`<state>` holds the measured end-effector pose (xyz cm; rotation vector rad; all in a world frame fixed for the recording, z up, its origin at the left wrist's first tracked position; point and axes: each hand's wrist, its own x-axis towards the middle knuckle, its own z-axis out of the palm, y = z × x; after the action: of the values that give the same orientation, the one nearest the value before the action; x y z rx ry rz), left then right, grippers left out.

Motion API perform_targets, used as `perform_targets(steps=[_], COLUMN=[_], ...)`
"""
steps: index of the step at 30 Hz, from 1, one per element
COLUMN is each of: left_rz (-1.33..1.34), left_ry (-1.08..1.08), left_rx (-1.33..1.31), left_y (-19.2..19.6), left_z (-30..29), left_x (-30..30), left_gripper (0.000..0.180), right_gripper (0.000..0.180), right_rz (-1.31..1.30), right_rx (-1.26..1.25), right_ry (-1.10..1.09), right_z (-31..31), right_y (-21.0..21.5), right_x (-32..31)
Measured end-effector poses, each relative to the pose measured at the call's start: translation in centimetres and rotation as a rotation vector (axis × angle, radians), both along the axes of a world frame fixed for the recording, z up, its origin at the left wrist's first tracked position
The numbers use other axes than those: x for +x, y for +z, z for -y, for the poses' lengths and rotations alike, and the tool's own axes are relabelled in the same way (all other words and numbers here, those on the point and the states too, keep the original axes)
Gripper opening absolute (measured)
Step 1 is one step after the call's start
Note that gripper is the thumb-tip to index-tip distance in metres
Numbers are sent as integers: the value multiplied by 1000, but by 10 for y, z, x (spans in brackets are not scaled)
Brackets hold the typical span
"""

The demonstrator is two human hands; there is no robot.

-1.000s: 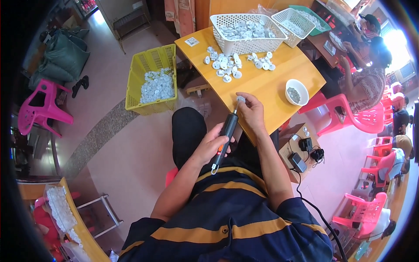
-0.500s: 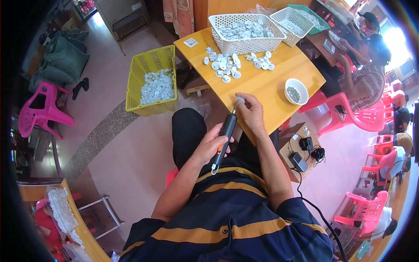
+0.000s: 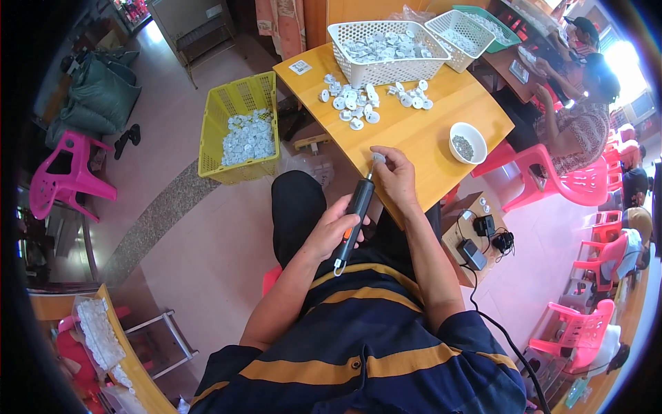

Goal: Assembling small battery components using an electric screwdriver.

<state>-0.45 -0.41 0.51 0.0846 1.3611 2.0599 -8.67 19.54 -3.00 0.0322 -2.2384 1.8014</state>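
Wrapped round a black electric screwdriver (image 3: 358, 205) with an orange switch is my left hand (image 3: 332, 231). The tool slants up to the right, its bit meeting a small white plastic part (image 3: 377, 159). My right hand (image 3: 396, 178) pinches that part at the table's near edge; the fingers cover much of it. Beyond my hands, loose white plastic parts (image 3: 352, 103) lie in a pile, with a smaller group (image 3: 412, 96) to its right. A white bowl (image 3: 476, 132) of small metal screws stands to the right of my right hand.
White baskets (image 3: 386, 73) of parts stand at the table's (image 3: 427, 141) far side. A yellow crate (image 3: 238, 165) with white parts sits on the floor at left. Right of my legs, a box (image 3: 460, 231) carries black adapters and a cable (image 3: 498, 328). A co-worker (image 3: 576, 131) sits at right.
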Motion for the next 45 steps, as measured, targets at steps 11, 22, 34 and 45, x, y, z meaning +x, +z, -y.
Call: perform_targets(steps=[11, 22, 34, 45], left_rz=[5, 47, 66, 50], left_ry=[5, 0, 9, -6], left_rx=[21, 107, 151, 158], left_y=[-2, -5, -4, -8], left_z=[1, 5, 6, 7], left_x=[0, 1, 1, -1], left_gripper=[52, 50, 43, 46], right_gripper=[22, 22, 22, 21], right_rz=[30, -1, -41, -51], right_rx=[-31, 29, 170, 206], right_ry=[-41, -16, 13, -6], right_z=[5, 4, 4, 5], right_y=[3, 5, 13, 12], right_x=[2, 4, 8, 8])
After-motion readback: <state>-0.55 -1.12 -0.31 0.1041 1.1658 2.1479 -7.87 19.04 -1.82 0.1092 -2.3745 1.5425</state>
